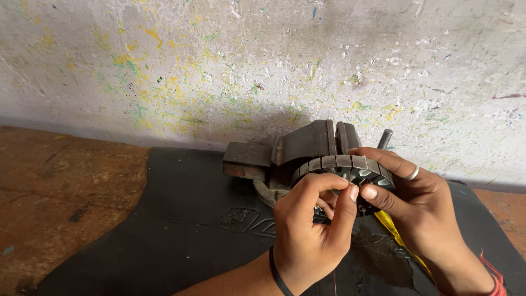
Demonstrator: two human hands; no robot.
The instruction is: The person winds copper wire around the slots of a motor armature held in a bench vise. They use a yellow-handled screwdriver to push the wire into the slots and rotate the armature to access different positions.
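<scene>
Round grey slotted metal stator core (pixel 350 167): gripped by right hand (pixel 422 211), pinched by left hand (pixel 309 230); lower half hidden. Dark iron bench vise (pixel 307 145) behind, partly obscured.

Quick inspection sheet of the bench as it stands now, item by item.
Surface: black rubber mat on a reddish-brown floor.
Job's things: round slotted metal stator core, held in front of a dark bench vise.
Clutter: yellow strip under the right wrist.
Grips: left hand and right hand both hold the core.
Cables: thin wire hanging below the left hand.
Surroundings: paint-flecked whitish wall.
</scene>
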